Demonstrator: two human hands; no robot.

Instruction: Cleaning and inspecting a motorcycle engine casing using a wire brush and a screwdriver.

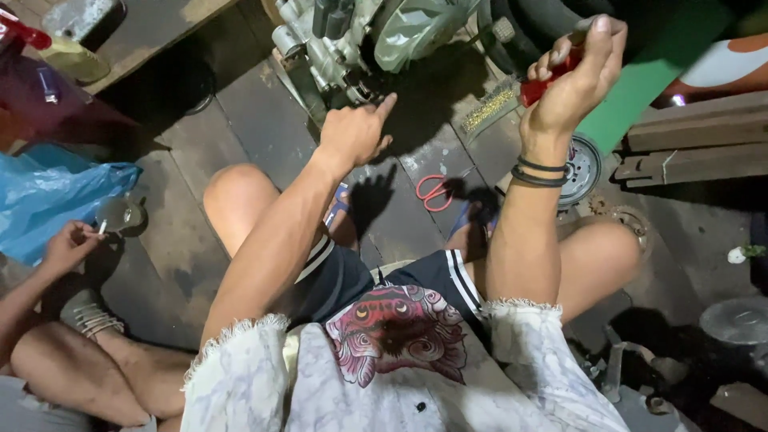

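I squat on dark floor tiles facing a grey metal engine (336, 40) at the top centre. My left hand (356, 132) is curled with the index finger stretched toward the engine's lower right side, holding nothing that shows. My right hand (578, 76) is raised to the right of the engine and grips a red-handled tool (548, 78); its working end is hidden. Red-handled scissors (434, 192) lie on the floor between my knees.
Another person sits at the lower left; their hand (68, 244) holds a small white stick near a round metal part (120, 214). A blue plastic bag (48, 196) lies left. A round metal gear (580, 170), wooden planks (696, 132) and metal parts (736, 320) lie right.
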